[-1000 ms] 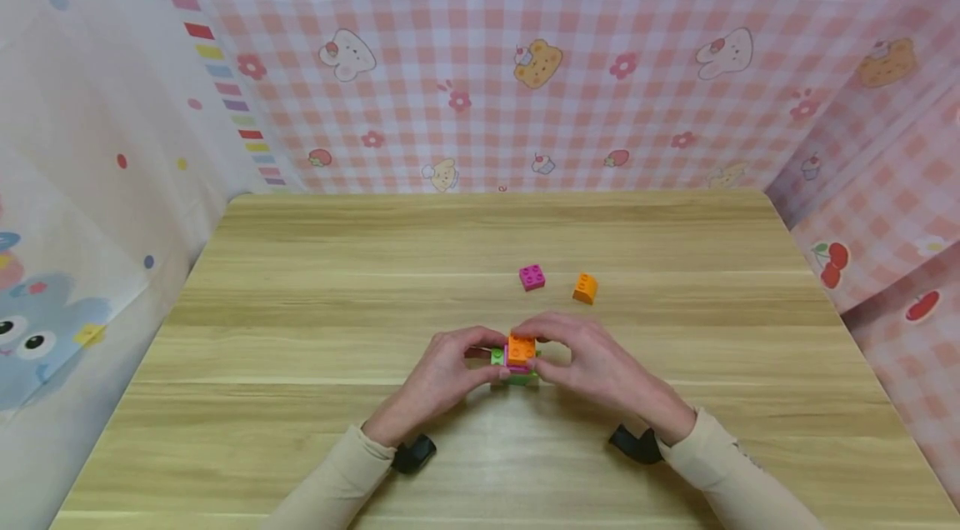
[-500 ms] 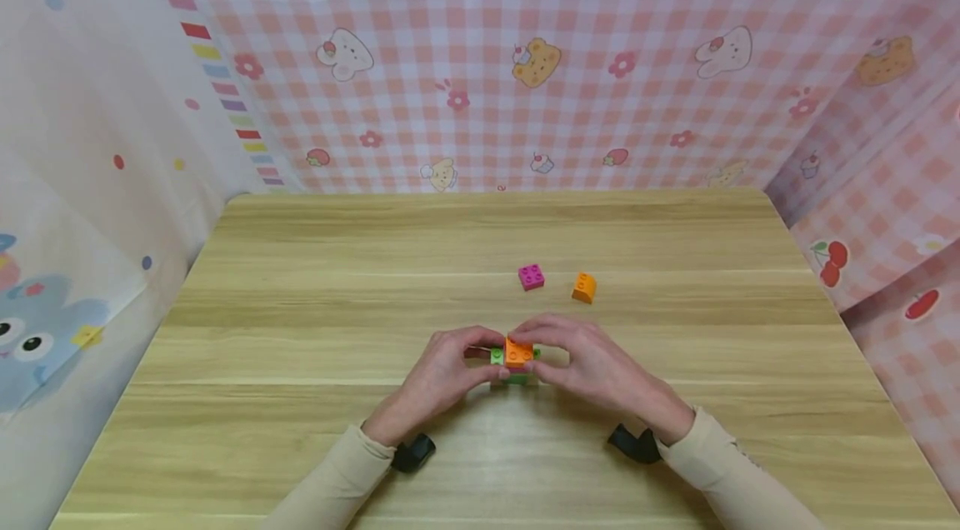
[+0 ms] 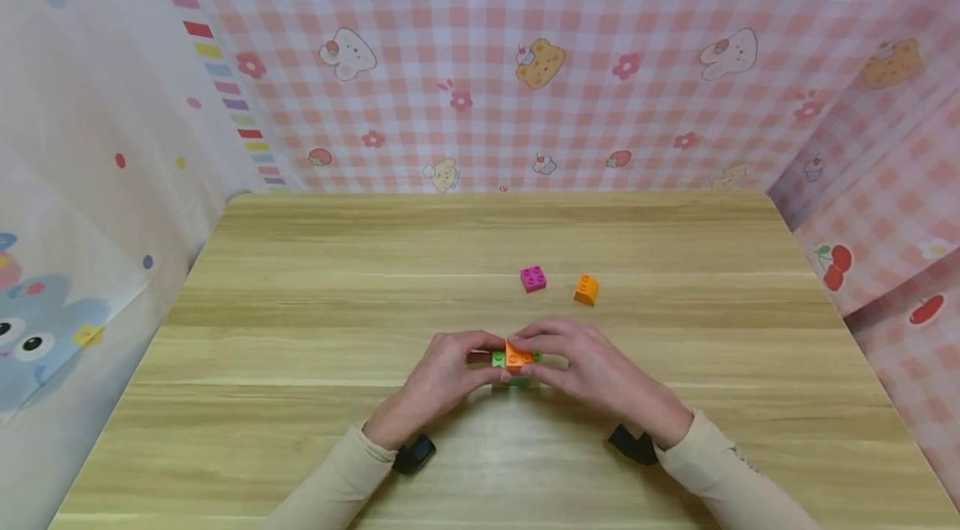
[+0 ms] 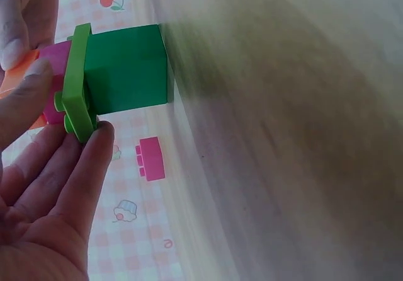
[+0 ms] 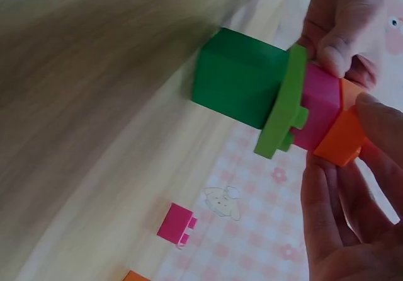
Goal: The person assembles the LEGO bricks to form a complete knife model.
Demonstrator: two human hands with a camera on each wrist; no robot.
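Observation:
Between the hands stands a toy building-block stack. A dark green block [image 4: 126, 70] is its base, with a light green plate [image 5: 283, 108] on it, then a magenta brick [image 5: 319, 104] and an orange brick [image 3: 517, 357] on top. My left hand [image 3: 452, 363] pinches the stack from the left, its thumb over the magenta brick and a fingertip at the plate's edge. From the right, my right hand [image 3: 585, 357] holds the orange brick between thumb and fingers. In the right wrist view the orange brick sits right against the magenta one.
Beyond the hands, a loose magenta brick [image 3: 533, 278] and a curved orange brick [image 3: 587, 290] lie on the wooden table [image 3: 337, 263]. A pink checked cloth [image 3: 465, 30] hangs behind the table. Black wrist mounts [image 3: 414, 455] sit at both wrists.
The orange brick has sunk slightly and tilted toward level over the magenta brick, which shows less from above. The right fingers have come down with it; the left hand stays nearly still.

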